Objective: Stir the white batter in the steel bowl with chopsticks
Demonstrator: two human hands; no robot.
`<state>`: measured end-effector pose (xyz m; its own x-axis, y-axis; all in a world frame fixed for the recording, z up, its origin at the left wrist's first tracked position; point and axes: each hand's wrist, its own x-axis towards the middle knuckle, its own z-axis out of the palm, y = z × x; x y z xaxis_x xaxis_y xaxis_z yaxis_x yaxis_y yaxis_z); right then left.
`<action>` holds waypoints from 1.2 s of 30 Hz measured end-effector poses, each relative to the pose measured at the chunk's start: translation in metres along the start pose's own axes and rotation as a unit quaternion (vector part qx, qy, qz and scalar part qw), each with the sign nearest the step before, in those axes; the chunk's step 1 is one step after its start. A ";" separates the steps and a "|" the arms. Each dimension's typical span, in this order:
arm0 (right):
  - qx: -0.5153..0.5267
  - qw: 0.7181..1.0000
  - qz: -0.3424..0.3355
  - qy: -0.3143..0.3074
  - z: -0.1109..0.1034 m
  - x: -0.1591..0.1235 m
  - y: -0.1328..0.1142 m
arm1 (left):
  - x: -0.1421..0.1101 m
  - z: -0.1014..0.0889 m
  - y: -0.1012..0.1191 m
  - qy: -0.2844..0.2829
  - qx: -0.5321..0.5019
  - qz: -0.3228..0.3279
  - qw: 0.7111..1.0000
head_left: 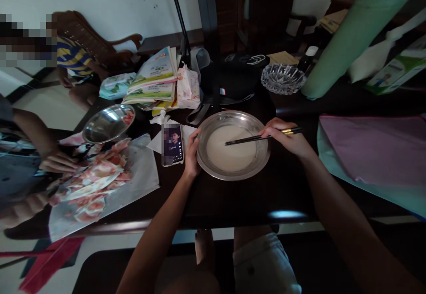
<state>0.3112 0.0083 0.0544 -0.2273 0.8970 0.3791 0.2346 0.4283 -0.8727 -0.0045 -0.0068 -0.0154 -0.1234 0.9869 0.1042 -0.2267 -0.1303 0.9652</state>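
Observation:
A wide steel bowl [229, 176] stands on the dark table in front of me, with a pale, milky liquid [229, 156] in it. My left hand [192, 154] grips the bowl's left rim, fingers on the outside and partly hidden. Over the right rim, my right hand [282, 136] is closed around a pair of black chopsticks [244, 140] with gold bands. Their tips reach the liquid near the middle of the bowl. Just left of my left hand lies a phone [173, 144] with a lit screen.
At left, a co-worker's hand [60, 162] touches peels [96, 178] on a white sheet [143, 170], beside another steel bowl [108, 123]. Behind are books [153, 79], a black bag [229, 79], a glass ashtray [282, 79] and a tall green flask [349, 45]. A pink folder [376, 147] lies right.

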 end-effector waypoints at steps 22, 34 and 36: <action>-0.002 1.000 -0.002 0.011 0.002 0.000 0.003 | 0.001 0.003 0.001 0.048 -0.004 -0.012 0.999; 0.008 1.000 -0.002 0.014 -0.001 0.000 0.006 | -0.001 0.005 0.001 0.037 -0.007 0.004 0.999; 0.028 0.999 0.016 0.044 -0.003 0.000 0.005 | -0.001 0.004 0.000 0.032 -0.003 0.015 0.999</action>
<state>0.3156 0.0110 0.0509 -0.1355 0.9172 0.3746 0.1866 0.3949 -0.8996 -0.0003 -0.0077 -0.0145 -0.1917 0.9745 0.1165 -0.2272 -0.1595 0.9607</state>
